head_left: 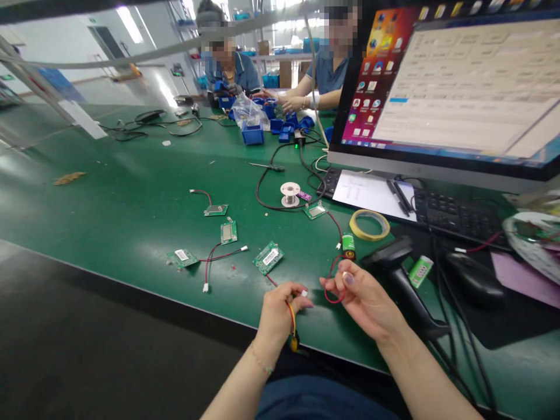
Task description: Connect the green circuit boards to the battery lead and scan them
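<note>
My left hand (280, 306) is closed in a pinch on the white connector end of a thin red wire that runs from a small green circuit board (268, 257) just beyond it. My right hand (363, 294) is curled around a looped red wire (333, 286) that leads up to a small green battery (349, 244). Both hands hover close together over the near edge of the green table (131, 192). Further left lie three more small green boards (228, 231) with red leads.
A monitor (455, 87) and black keyboard (455, 216) stand at right, with a tape roll (370, 224), a black barcode scanner (394, 262), a mouse (470, 277) and a solder spool (290, 193). Two other people work with blue parts (252, 133) at the far side.
</note>
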`<state>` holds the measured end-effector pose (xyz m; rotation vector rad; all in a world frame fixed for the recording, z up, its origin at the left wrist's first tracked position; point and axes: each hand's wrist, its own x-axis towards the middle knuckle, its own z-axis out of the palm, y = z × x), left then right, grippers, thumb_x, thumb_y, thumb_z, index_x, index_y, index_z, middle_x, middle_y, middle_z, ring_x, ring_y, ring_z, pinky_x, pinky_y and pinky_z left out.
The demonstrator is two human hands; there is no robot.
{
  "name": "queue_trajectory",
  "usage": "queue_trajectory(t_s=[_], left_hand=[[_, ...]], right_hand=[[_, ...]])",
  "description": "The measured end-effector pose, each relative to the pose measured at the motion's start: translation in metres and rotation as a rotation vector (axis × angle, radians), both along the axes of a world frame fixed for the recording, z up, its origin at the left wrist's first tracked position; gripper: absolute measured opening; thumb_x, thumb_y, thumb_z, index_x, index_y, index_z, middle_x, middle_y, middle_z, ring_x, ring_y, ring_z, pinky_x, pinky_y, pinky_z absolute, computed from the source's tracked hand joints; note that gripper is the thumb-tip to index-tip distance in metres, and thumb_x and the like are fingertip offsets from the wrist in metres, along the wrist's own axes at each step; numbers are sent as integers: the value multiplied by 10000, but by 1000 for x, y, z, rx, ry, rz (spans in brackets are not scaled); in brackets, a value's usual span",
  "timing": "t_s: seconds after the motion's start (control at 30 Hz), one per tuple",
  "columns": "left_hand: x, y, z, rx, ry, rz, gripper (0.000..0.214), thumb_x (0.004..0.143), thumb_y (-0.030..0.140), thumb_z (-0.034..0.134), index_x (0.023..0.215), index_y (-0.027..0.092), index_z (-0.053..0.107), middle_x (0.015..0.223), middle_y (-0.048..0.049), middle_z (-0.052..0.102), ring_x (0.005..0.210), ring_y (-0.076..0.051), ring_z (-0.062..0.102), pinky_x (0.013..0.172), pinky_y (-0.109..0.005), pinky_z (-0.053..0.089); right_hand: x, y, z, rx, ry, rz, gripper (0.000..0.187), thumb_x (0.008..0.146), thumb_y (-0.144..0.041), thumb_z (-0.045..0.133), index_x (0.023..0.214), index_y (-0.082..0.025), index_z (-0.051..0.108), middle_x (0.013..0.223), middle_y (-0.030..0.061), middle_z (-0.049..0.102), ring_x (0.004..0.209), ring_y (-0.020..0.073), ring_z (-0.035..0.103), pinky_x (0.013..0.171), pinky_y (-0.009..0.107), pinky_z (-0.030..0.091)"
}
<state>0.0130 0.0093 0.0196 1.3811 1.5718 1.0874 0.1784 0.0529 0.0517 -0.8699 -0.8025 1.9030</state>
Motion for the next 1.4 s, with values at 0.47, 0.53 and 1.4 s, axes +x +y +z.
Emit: queue_trajectory(t_s=[0.47,0.53,1.4], left_hand=[[3,-2,-7,183,135,-201,137,814,238,523,828,182,647,706,-9,595,675,-108,564,636,-211,432],[4,-3,-8,195,147,-199,123,810,239,531,812,180,640,703,-3,588,669,-103,560,632,-205,432],[8,-11,-8,291,411,-306,182,866,200,415,881,163,592,749,-12,551,667,-84,540,587,-171,403]], right_hand=[[-5,-17,-13,690,-935,181,177,841,-198,469,915,-204,630,830,21,626,785,133,570,716,251,420],[-4,-17,-14,656,-979,188,139,833,-220,486,828,-198,623,766,6,630,722,128,566,681,246,413],[3,15,-11,267,-851,552,164,644,-304,634,592,-160,577,490,-28,550,473,92,488,465,197,347]])
